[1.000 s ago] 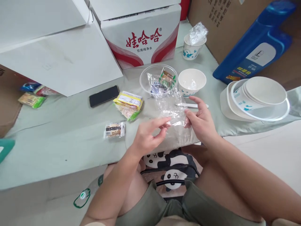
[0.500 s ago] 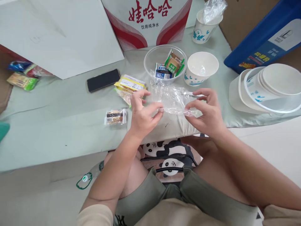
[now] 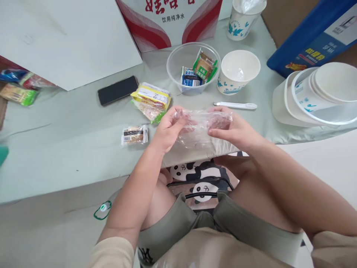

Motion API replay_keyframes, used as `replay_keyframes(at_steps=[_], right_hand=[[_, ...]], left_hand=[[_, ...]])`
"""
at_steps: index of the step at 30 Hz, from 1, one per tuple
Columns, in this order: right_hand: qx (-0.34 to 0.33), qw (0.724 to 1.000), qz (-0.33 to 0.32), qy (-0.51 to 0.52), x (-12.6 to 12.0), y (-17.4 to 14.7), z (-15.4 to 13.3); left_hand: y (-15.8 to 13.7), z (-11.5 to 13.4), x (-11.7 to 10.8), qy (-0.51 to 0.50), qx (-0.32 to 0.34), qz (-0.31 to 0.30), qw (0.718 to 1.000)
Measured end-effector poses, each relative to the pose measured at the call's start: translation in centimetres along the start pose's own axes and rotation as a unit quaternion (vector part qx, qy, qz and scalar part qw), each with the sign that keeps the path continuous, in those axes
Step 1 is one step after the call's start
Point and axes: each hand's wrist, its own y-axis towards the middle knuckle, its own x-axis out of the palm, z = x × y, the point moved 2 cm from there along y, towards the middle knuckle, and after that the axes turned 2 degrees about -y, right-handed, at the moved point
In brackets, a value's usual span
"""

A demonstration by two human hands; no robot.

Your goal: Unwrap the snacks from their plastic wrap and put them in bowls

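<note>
A clear plastic bag [image 3: 196,136] is stretched between my two hands above the table's front edge. My left hand [image 3: 172,128] grips its left side, with some fingers showing through the film. On the other side my right hand [image 3: 227,126] holds the bag, its fingers behind or inside the plastic and the thumb in front. Just beyond my right hand lies a white utility knife [image 3: 235,105] with a short metal tip. Left of the bag are a yellow-and-clear snack packet [image 3: 152,98] and a small wrapped biscuit [image 3: 135,135].
Behind my hands stand a clear round bowl [image 3: 173,76] holding small snack packets and a white paper cup [image 3: 239,72]. Stacked tubs and cups [image 3: 287,106] are at the right near a blue container [image 3: 304,44]. A phone [image 3: 118,90] lies left, before a white box [image 3: 83,37].
The knife, by my right fingers before, now lies on the table. Both hands have drawn nearer to me, with the bag spread between them. The view has tilted slightly down.
</note>
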Motion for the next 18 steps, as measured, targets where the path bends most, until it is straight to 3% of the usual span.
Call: replay_keyframes(at_steps=[2,6,8,12,18], right_hand=[[0.022,0.999,-0.031,-0.023,0.0,-0.1,0.2],[0.021,0.999,0.029,0.023,-0.4,-0.2,0.3],[0.027,0.999,0.024,0.023,-0.5,-0.1,0.3],[0.051,0.998,-0.029,-0.02,-0.7,-0.2,0.5],[-0.007,0.997,0.018,0.069,-1.2,-0.6,0.5]], left_hand=[[0.1,-0.1,-0.1,0.001,-0.008,-0.002,1.0],[0.2,-0.4,-0.1,0.064,-0.062,-0.053,0.995],[0.2,-0.5,0.1,0.069,-0.075,-0.046,0.994],[0.2,-0.3,0.2,0.031,-0.101,-0.02,0.994],[-0.1,0.0,0.5,-0.069,-0.141,-0.012,0.988]])
